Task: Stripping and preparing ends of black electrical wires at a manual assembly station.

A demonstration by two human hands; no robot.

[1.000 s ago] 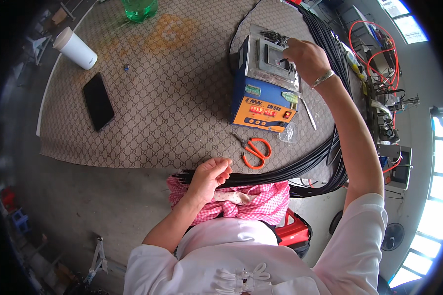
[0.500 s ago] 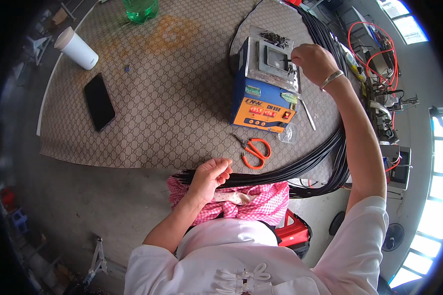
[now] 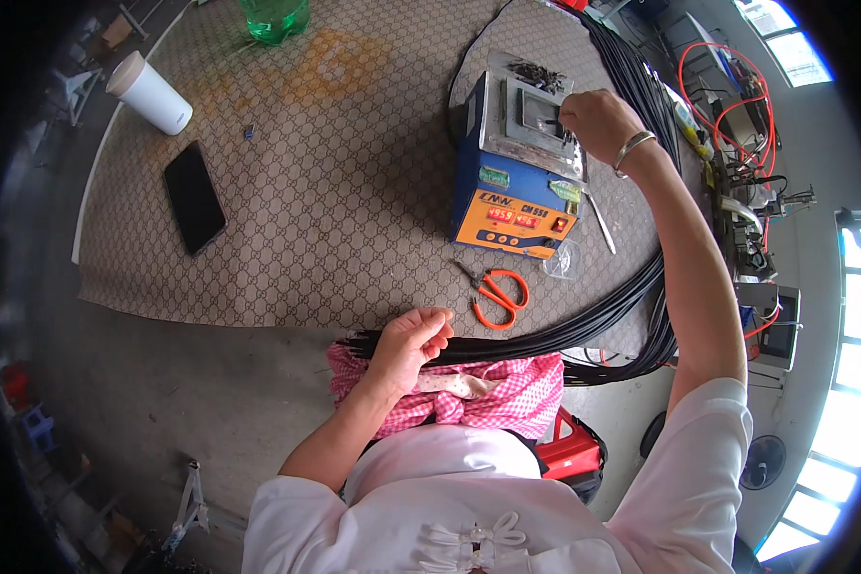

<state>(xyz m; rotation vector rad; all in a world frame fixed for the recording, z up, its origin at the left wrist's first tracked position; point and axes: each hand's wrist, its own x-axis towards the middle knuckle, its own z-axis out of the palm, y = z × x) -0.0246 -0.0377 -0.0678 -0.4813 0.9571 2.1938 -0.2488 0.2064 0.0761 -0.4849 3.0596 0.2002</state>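
A person's right hand (image 3: pixel 601 124), a silvery bracelet (image 3: pixel 635 145) at the wrist, reaches out over the metal top (image 3: pixel 496 117) of a blue and orange machine (image 3: pixel 521 187), fingers drawn together in a pinch; a small dark piece seems to show at the tips, too small to tell for certain. Nearer the body, the left hand (image 3: pixel 407 349) rests with fingers curled in and thumb against forefinger, and whether it grips a strand cannot be told. Behind or beneath that hand runs the task's thing, a thick bunch of black cables (image 3: pixel 545 342), its loose ends just to the left of the hand, its length sweeping right along the edge of the tabletop (image 3: pixel 335 210) and round behind the right forearm. Each cable looks light, bendy and smooth, the whole bunch likely weighty and apt to slide; a single strand would best be taken a little back from its tip. The metal top, its display lit, may be hot, so bare fingers should stay on the cable alone. Dark scraps (image 3: pixel 536 75) lie just beyond the right hand, and orange-handled pliers (image 3: pixel 480 281) between the two hands. A pink checked cloth (image 3: pixel 526 378) covers the lap beside the left hand.
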